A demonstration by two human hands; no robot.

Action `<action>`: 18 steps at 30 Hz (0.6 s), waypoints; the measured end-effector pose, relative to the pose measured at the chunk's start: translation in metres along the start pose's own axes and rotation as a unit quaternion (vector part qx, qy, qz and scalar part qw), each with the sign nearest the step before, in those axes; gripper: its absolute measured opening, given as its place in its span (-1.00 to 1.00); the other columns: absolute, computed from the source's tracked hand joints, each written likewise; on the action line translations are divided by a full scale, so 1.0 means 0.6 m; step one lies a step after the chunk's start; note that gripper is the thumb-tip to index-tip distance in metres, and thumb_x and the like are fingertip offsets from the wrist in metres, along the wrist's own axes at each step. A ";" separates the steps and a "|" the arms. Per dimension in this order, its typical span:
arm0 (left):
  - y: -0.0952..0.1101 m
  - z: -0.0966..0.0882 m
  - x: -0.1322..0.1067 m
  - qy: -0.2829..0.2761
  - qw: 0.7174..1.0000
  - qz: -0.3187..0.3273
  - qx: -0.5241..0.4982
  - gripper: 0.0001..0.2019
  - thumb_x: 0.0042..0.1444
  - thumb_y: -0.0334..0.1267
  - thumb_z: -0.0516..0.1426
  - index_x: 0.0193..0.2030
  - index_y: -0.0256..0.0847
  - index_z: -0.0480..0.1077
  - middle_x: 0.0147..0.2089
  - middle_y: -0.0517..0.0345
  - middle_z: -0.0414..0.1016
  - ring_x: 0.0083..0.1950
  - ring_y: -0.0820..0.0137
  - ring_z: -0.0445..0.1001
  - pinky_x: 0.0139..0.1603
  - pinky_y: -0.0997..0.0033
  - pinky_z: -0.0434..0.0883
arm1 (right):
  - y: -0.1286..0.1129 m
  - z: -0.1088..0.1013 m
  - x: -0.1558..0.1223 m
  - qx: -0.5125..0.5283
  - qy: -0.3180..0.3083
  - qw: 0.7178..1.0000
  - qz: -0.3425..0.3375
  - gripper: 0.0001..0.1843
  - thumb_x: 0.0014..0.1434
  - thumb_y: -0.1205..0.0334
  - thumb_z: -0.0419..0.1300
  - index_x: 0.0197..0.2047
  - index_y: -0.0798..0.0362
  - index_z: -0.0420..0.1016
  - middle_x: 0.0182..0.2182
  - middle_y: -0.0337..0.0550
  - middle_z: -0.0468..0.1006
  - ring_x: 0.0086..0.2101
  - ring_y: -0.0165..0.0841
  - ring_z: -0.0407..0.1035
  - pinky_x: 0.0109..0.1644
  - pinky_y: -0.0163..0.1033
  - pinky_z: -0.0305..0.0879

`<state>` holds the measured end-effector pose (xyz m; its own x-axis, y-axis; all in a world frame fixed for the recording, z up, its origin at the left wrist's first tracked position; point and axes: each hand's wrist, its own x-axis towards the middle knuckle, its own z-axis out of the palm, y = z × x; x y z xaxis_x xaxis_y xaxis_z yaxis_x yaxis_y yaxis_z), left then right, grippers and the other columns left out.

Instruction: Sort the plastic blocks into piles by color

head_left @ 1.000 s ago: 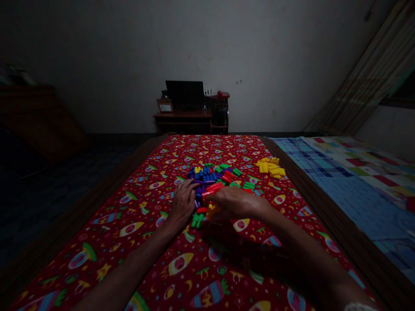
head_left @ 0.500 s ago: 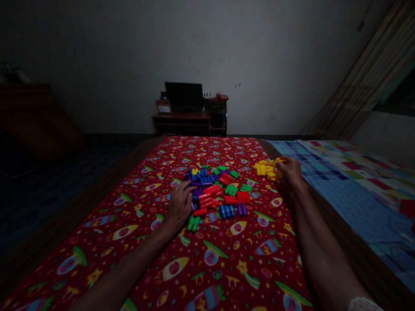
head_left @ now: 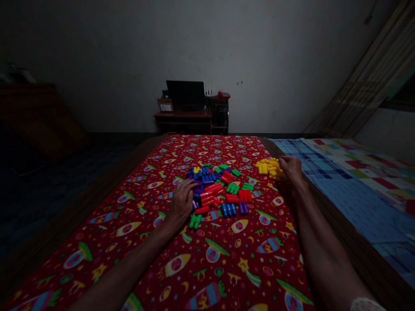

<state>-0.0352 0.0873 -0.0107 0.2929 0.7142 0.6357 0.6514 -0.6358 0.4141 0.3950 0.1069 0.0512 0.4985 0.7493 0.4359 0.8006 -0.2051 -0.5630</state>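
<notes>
My left hand [head_left: 182, 199] lies at the left edge of a mixed heap of plastic toy blocks, its fingers stretched out onto a purple block [head_left: 199, 188]. Red blocks [head_left: 207, 198] are just right of those fingertips, and a green block [head_left: 195, 221] sits close below the hand. Over at the right, my right hand [head_left: 292, 169] is closed, fingertips together against the right side of a pile of yellow blocks [head_left: 268, 166]. Whether a block is between these fingers is hidden.
A red cloth with rockets [head_left: 175, 265] covers the surface. Blue blocks [head_left: 228, 210], a purple block [head_left: 243, 208] and green blocks [head_left: 232, 188] lie loose in the middle. Blue checked bedding [head_left: 337, 194] stretches along the right. Beyond the far edge stands a desk with a dark monitor [head_left: 186, 95].
The view has shifted slightly. My right fingertips have drawn a little away from the yellow blocks they were touching at the pile's right end. My left hand stays on the mixed heap.
</notes>
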 end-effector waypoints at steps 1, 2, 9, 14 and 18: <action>0.005 -0.003 0.001 0.005 1.000 -0.006 -0.006 -0.65 0.24 -0.30 -0.14 -0.02 -0.19 0.42 0.12 -0.03 0.44 0.22 0.22 0.32 0.29 -0.02 0.22 | -0.014 -0.002 -0.001 0.015 0.014 1.000 -0.016 -0.61 0.09 0.24 0.06 -0.15 0.18 0.64 -0.20 0.08 0.64 -0.17 -0.16 0.51 -0.02 -0.17 0.36; 0.009 -0.006 0.002 0.012 1.000 -0.013 -0.012 -0.65 0.24 -0.31 -0.14 0.00 -0.19 0.41 0.13 -0.03 0.43 0.23 0.23 0.31 0.30 0.00 0.22 | -0.032 -0.003 -0.003 0.035 0.027 0.998 -0.033 -0.62 0.10 0.23 0.06 -0.15 0.18 0.64 -0.20 0.07 0.64 -0.17 -0.16 0.52 -0.03 -0.17 0.37; -0.004 -0.020 0.008 0.092 0.984 -0.145 -0.053 -0.65 0.25 -0.27 -0.13 0.08 -0.16 0.32 0.14 -0.01 0.41 0.21 0.26 0.33 0.29 0.10 0.23 | -0.248 0.068 -0.083 0.172 -0.186 0.934 -0.251 -0.68 0.21 0.22 0.07 -0.10 0.08 0.62 -0.21 -0.08 0.66 -0.22 -0.28 0.54 -0.12 -0.26 0.41; -0.041 -0.010 0.008 0.102 0.940 -0.299 -0.132 -0.66 0.19 -0.26 -0.06 0.09 -0.15 0.29 0.13 -0.05 0.42 0.16 0.19 0.40 0.19 0.06 0.34 | -0.384 0.167 -0.111 -0.011 -0.328 0.857 -0.397 -0.58 0.19 0.37 0.12 0.12 0.15 0.45 0.04 0.10 0.53 0.03 -0.21 0.42 0.04 -0.23 0.29; -0.048 -0.006 0.007 0.101 0.936 -0.304 -0.146 -0.67 0.20 -0.22 -0.05 0.07 -0.15 0.30 0.12 -0.06 0.44 0.16 0.19 0.41 0.20 0.07 0.33 | -0.430 0.214 -0.114 -0.084 -0.400 0.819 -0.404 -0.67 0.11 0.44 0.16 -0.05 0.23 0.55 -0.12 0.14 0.60 -0.13 -0.22 0.49 -0.14 -0.30 0.32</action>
<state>-0.0552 0.1074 -0.0175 -0.2276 0.9184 0.3237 0.4271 -0.2046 0.8808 0.1117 0.1893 0.0765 -0.5389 0.8422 -0.0181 0.8296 0.5268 -0.1850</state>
